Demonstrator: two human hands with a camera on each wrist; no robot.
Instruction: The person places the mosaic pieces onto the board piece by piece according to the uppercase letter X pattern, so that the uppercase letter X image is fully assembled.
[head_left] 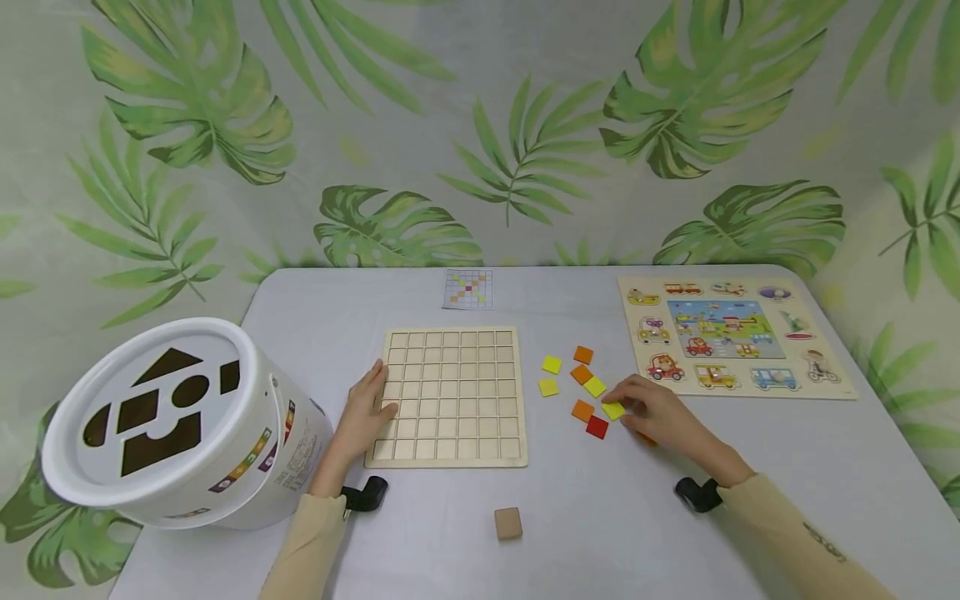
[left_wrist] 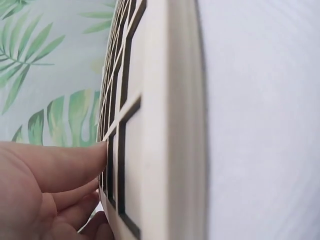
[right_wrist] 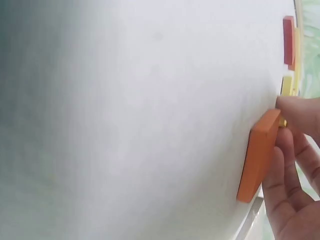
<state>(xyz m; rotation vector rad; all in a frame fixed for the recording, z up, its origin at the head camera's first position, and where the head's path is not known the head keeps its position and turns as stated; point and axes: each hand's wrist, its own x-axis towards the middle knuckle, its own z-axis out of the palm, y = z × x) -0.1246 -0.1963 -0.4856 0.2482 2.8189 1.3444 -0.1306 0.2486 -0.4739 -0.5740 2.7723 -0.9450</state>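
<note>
Wooden grid board [head_left: 453, 396] flat mid-desk, steadied at its 9 o'clock edge by left hand [head_left: 365, 410], fingers straight. Loose coloured tiles at board's 3 o'clock, so right hand [head_left: 660, 414] nearer. Fingertips there curled onto yellow tile [head_left: 612, 410]; orange tile [right_wrist: 258, 154] touching fingers underneath.

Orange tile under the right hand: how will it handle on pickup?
The orange tile looks thin, flat and rigid, so probably light and stiff. Its flat faces mean it won't roll. It lies on the smooth table, so the right hand may need to tip an edge.
</note>
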